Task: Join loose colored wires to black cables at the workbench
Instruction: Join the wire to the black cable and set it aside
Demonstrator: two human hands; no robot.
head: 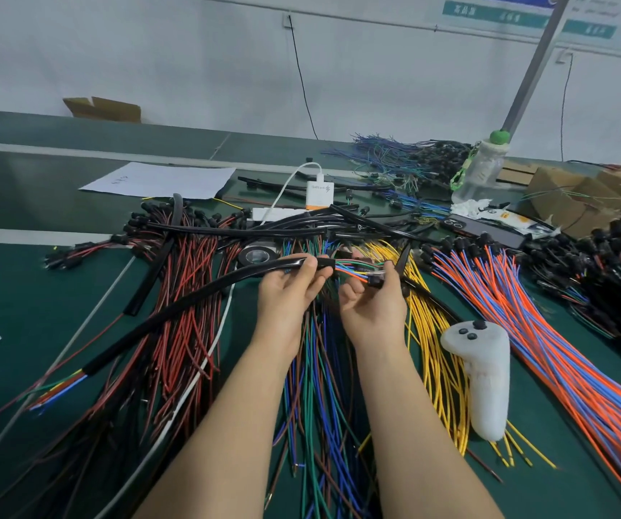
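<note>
Green workbench: left hand pinches black cable, right hand grips its colored wires, connector blurred

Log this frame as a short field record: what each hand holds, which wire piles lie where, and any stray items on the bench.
left hand: left hand pinches the end of a black cable
right hand: right hand holds the colored wires coming out of that cable end
red and black wires: pile left of the hands
yellow wires: pile right of the hands
orange and blue wires: pile far right
stray items: white controller, tape roll, water bottle, white charger
</note>
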